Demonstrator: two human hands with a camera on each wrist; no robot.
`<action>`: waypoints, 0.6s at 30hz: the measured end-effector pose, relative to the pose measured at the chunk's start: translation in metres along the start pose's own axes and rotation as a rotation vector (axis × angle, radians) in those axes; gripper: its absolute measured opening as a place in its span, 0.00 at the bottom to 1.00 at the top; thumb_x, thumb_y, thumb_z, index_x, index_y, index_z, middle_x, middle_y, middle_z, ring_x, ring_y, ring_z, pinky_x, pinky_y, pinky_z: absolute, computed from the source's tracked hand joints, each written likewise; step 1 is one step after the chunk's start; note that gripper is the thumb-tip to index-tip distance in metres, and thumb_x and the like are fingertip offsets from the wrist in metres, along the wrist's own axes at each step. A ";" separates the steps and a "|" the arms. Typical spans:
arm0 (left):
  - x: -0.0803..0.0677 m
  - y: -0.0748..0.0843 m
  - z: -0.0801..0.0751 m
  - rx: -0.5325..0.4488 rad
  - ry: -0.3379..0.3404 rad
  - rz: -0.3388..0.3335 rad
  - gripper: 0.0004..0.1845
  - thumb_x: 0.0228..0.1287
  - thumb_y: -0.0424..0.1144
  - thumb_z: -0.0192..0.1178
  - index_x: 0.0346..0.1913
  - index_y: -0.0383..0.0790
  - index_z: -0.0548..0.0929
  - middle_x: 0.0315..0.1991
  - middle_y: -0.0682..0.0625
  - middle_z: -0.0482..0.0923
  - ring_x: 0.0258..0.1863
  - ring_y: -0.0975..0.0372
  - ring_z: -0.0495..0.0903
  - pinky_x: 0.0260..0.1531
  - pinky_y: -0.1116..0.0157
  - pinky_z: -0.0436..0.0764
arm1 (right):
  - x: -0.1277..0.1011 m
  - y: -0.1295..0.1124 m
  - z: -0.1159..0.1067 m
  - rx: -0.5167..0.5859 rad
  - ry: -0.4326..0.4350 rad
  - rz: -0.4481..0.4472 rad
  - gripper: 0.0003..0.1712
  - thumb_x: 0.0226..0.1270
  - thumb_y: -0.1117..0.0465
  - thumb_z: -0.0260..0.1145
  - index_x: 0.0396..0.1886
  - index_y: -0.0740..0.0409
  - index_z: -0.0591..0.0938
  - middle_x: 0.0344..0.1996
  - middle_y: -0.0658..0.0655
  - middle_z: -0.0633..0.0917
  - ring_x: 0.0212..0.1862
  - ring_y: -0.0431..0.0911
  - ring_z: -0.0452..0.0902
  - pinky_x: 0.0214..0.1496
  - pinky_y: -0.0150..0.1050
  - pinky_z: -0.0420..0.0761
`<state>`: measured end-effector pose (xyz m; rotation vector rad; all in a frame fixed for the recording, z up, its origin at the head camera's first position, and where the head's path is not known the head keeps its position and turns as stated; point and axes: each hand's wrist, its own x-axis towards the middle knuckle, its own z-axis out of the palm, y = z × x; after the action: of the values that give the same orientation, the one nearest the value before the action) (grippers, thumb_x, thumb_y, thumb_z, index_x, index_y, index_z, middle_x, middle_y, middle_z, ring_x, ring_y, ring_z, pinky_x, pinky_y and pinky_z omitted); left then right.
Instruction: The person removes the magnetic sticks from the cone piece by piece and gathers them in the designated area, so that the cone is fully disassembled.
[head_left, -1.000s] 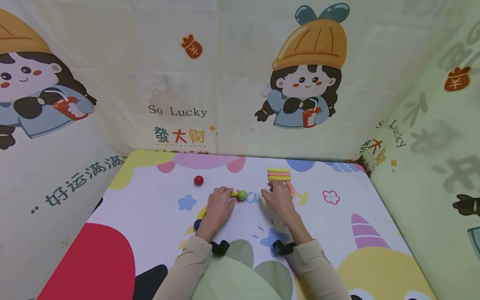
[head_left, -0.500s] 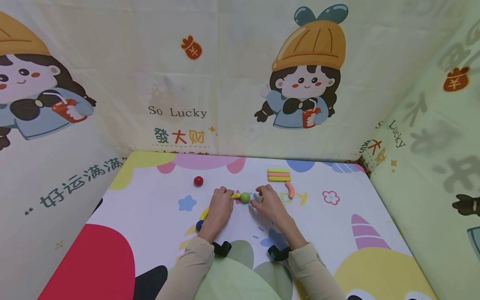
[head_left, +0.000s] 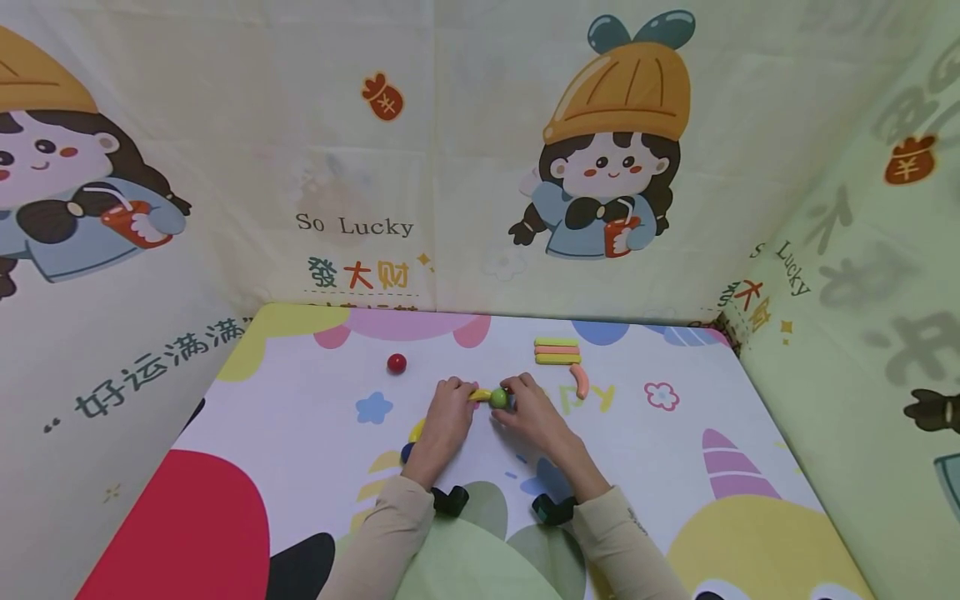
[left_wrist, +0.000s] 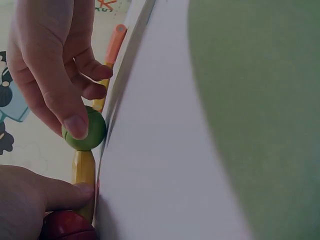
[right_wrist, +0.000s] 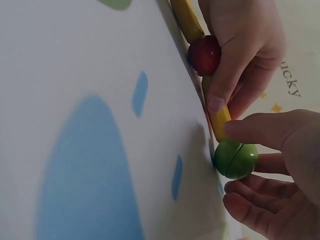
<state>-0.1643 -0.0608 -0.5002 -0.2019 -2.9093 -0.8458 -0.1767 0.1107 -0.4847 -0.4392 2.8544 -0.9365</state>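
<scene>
The right hand (head_left: pixel 534 414) has come in from the stack of sticks toward the green ball (head_left: pixel 498 398), and now its thumb and fingers curl about that ball, so the work in hand seems to have turned from fetching a piece to handling this joint of the chain. Just left of the green ball, the left hand (head_left: pixel 447 419) lies over the yellow stick (right_wrist: pixel 216 112) that runs into the ball, a fingertip pressing on it and a dark red ball (right_wrist: pixel 204 54) under the curled fingers at the stick's other end. Nearer the person than the green ball, a blue ball (head_left: pixel 406 452) peeps from under the left wrist. Beyond the green ball to its right lie a curved orange stick (head_left: pixel 581 381) and then the stack of sticks (head_left: pixel 557 351); to its far left a loose red ball (head_left: pixel 397 363) sits alone on the table (head_left: pixel 300 417).
</scene>
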 end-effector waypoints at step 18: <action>0.004 -0.005 0.003 -0.006 0.022 0.005 0.15 0.64 0.35 0.68 0.53 0.38 0.86 0.44 0.45 0.82 0.46 0.55 0.78 0.53 0.61 0.82 | 0.009 0.000 0.009 -0.046 0.000 -0.028 0.21 0.67 0.56 0.70 0.56 0.58 0.81 0.46 0.58 0.77 0.39 0.45 0.72 0.45 0.38 0.78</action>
<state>-0.1691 -0.0627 -0.5052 -0.1995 -2.8851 -0.8510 -0.1837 0.1028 -0.4925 -0.4845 2.8826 -0.8768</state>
